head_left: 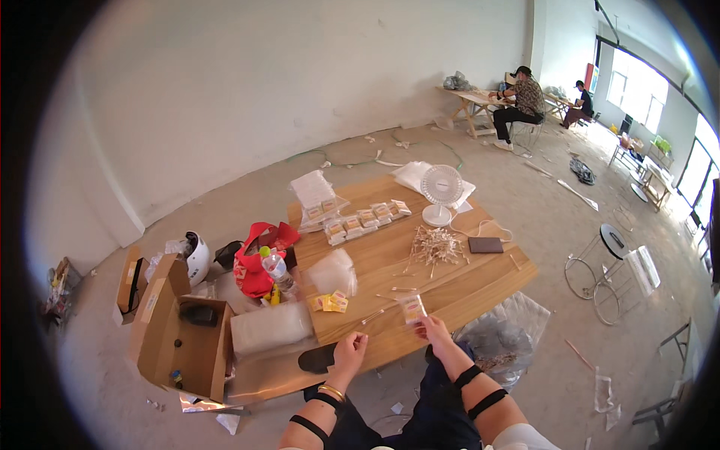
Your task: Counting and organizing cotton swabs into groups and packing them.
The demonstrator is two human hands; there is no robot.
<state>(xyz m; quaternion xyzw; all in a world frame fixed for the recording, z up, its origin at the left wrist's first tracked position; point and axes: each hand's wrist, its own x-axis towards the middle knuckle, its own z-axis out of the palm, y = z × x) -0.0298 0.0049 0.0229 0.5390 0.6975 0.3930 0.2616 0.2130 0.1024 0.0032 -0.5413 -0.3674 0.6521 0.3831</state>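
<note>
Lower centre of frame: right hand (433, 328) pinches a small clear packet (412, 308) just above the near edge of the wooden table (480, 281). Left hand (350, 350) loosely curled, fingers together, holding nothing visible. Pile of wooden sticks (436, 244) mid-table.

You face a white wall (247, 82) across a bare concrete floor (555, 217); bright windows (637, 94) light the far right corner, beyond your wooden bench (480, 277).
</note>
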